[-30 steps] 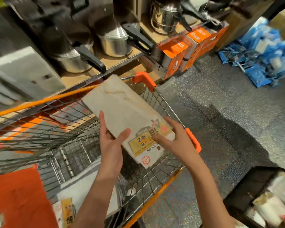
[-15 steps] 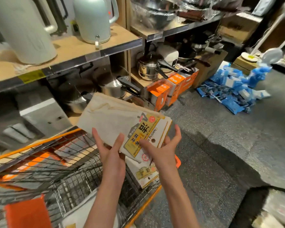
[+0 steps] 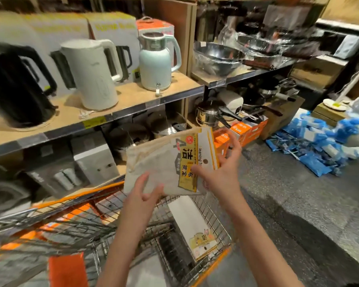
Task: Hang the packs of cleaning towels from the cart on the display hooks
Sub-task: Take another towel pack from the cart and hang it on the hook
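Towel pack (image 3: 153, 166) mid-frame, left hand (image 3: 141, 195) pinching its lower edge, right hand (image 3: 222, 172) gripping label end, fingers partly hidden behind, cart (image 3: 75, 222) blurred lower left, 1 pack in cart (image 3: 192, 224) partly cut off by wire

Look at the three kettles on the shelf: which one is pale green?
The rightmost kettle, with its metal collar; the middle kettle is white, the left kettle black.

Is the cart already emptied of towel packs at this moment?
No: another towel pack lies inside the wire cart, below the pack held by both hands.
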The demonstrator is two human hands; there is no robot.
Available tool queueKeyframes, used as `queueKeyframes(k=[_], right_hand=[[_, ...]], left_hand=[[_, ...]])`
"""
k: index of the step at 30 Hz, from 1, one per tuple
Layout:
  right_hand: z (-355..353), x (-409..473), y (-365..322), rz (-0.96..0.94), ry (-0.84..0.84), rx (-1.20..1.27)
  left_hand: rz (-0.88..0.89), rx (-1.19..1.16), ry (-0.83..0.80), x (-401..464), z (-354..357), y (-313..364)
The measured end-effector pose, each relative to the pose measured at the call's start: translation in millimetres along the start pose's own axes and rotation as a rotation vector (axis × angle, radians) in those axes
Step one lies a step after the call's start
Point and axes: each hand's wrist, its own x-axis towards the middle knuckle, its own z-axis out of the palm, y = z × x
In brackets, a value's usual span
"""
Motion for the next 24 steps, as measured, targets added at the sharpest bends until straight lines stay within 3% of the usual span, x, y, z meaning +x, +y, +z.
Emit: queueKeyframes(k=[2,4,8,12,14,20,24], right_hand=[[2.8,9.7,-14.5,0.033,-0.092,-0.024],[6.9,18.3,-28.7,0.03,-0.194,-0.073],[10.9,32.4,-61.2,0.033,-0.461,-0.143],[21.0,48.9,-86.7,0.109,-0.702,-0.172],[30.5,55.5,-91.6,0.149,-0.772,-0.189],[61.0,66.6,-92.7,0.246,-0.976,-0.2],[79.8,77.4,-120.5,0.15,-0.913,-0.172]], left_hand=[[0.174,0.364,0.207,4.6,-23.7,8.3],[0.357,0.422,0.248,15.1,-42.6,23.3],[0.544,0.227,-0.141,30.7,-85.8,51.2],[0.452,0.109,-0.358,29.1,-122.3,52.8],[0.383,0.118,-0.391,20.7,-124.2,49.8],[0.323,0.023,-0.217,-8.9,-116.7,19.9],[0.389,-0.097,-0.042,-12.4,-119.0,33.9]])
